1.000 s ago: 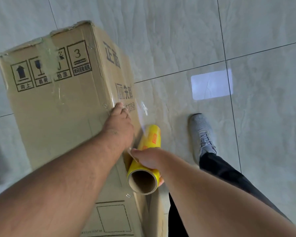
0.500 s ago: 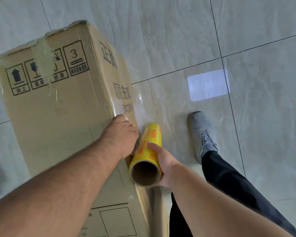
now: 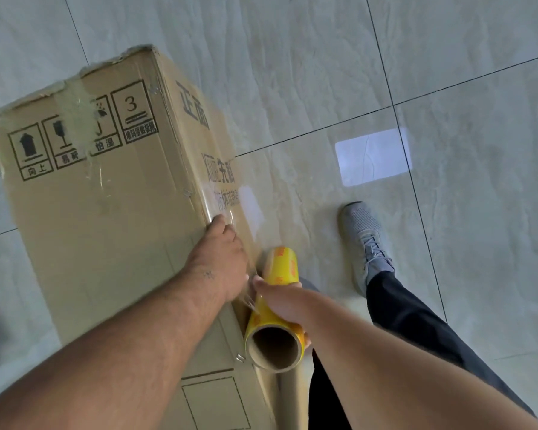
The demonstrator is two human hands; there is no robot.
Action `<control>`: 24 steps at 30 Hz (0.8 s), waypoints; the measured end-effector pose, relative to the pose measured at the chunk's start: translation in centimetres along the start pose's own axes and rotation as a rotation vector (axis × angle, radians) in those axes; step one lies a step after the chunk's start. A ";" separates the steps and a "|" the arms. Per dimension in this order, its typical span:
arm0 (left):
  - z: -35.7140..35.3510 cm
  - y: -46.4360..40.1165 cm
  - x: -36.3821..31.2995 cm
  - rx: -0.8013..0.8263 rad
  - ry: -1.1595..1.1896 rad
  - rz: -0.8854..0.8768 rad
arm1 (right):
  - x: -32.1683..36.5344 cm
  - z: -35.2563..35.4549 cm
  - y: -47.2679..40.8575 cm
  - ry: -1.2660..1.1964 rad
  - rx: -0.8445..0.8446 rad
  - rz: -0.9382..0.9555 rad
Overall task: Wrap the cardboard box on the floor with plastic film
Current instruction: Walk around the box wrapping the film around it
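Head view: one cardboard box [image 3: 100, 212], left hand [image 3: 221, 259] pressing flat; right hand [image 3: 280, 302] grip around one film roll [image 3: 274, 321].

Indoor room w/ bare floor; exact type of place couldn't be told. Large glossy pale marble-look floor tiles [image 3: 339, 72] w/ dark grout lines ran throughout. A bright window reflection [image 3: 373, 156] lay on one tile.

cardboard box [image 3: 100, 212] near end cut off by bottom edge, left hand [image 3: 221, 262] fingertips hidden over box corner, right hand [image 3: 280, 302] fingers hidden behind film roll [image 3: 274, 318], side print blurred under film
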State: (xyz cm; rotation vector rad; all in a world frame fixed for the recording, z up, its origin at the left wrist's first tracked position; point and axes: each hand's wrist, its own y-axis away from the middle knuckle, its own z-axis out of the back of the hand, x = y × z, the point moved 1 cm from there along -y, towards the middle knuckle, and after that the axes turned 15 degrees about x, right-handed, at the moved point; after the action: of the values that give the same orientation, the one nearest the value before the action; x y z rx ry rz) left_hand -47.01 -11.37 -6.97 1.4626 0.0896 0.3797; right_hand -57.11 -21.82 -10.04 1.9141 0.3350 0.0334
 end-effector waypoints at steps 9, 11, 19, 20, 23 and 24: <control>-0.2 0.9 -2.2 -0.047 0.090 -0.136 | -5.3 -0.7 0.6 -0.841 0.233 0.066; -0.4 0.9 -2.3 -0.057 0.074 -0.127 | -5.0 -0.9 0.6 -0.880 0.262 0.092; 0.4 0.6 -2.9 -0.047 0.207 -0.123 | -5.8 0.1 -0.8 -0.531 0.136 0.016; 0.6 0.8 -2.9 -0.045 0.230 -0.126 | -6.5 0.3 -1.3 -0.437 0.102 0.012; 0.9 1.7 -3.4 -0.056 0.294 -0.120 | -7.6 0.7 -1.3 -0.146 0.018 0.016; 0.9 1.9 -3.7 -0.073 0.302 -0.115 | -7.9 0.8 -1.0 -0.091 0.006 0.015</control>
State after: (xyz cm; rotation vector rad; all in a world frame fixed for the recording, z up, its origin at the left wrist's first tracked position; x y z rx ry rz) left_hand -50.55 -13.20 -5.65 1.3130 0.3963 0.5020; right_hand -64.70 -24.20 -10.16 1.9175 0.2599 -0.0446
